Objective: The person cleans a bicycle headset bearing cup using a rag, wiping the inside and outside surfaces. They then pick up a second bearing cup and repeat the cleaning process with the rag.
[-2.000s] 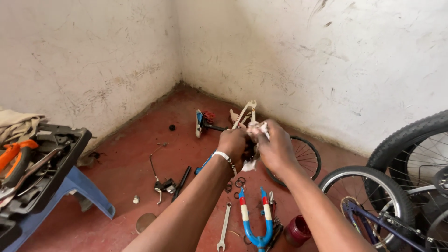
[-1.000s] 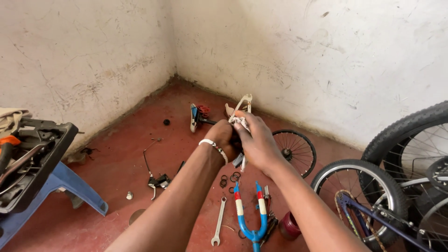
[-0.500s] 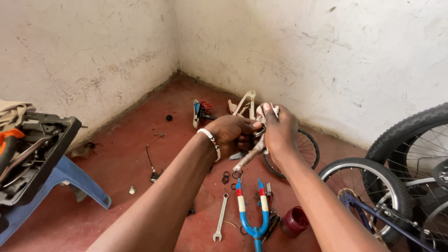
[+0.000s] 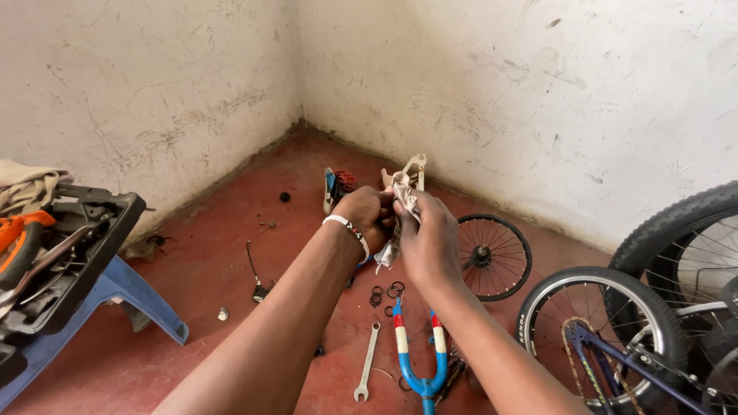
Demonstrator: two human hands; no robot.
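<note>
Both hands, left hand [image 4: 367, 214] and right hand [image 4: 428, 238], grip a dirty rag [image 4: 401, 192] together. They're right above the blue fork [image 4: 419, 353]. A spanner [image 4: 367, 361] lies just beside that fork.

On the red concrete floor [image 4: 207, 261], a steel spanner [image 4: 367, 361] lies left of the blue bicycle fork [image 4: 419, 361], a small spoked wheel [image 4: 492, 257] right, a black toolbox [image 4: 69, 253] far left.
</note>
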